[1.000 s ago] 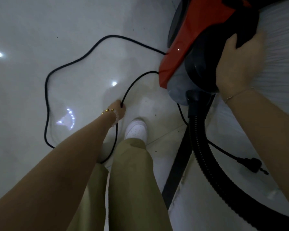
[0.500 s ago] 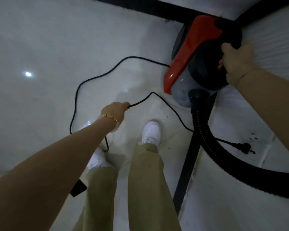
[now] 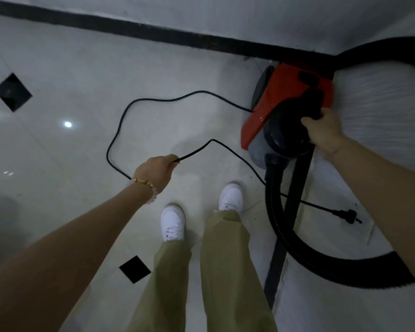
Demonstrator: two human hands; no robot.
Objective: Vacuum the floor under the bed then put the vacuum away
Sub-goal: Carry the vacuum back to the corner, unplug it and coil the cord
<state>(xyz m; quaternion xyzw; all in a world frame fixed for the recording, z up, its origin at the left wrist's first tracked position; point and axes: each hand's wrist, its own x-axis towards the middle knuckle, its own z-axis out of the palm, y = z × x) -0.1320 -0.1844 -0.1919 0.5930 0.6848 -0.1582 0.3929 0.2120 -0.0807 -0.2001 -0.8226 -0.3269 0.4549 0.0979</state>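
Note:
A red and black canister vacuum (image 3: 271, 109) stands on the pale tiled floor near the wall at upper right. My right hand (image 3: 324, 133) is shut on its black top handle. My left hand (image 3: 157, 170) is closed around the thin black power cord (image 3: 120, 121), which loops over the floor to the left and runs back to the vacuum's side. The cord's plug (image 3: 345, 214) lies loose on the floor at right. A thick black ribbed hose (image 3: 297, 245) leaves the vacuum's front and curves off to the lower right.
A black baseboard (image 3: 130, 28) lines the wall at the top. My two feet in white shoes (image 3: 173, 222) stand in the middle. A dark strip (image 3: 277, 267) crosses the floor under the hose. Small black diamond inlays (image 3: 12, 92) mark the tiles.
The view has risen and pulled back from the vacuum. My left hand has lifted the cord higher, shrinking the loop. My right hand keeps its hold on the handle.

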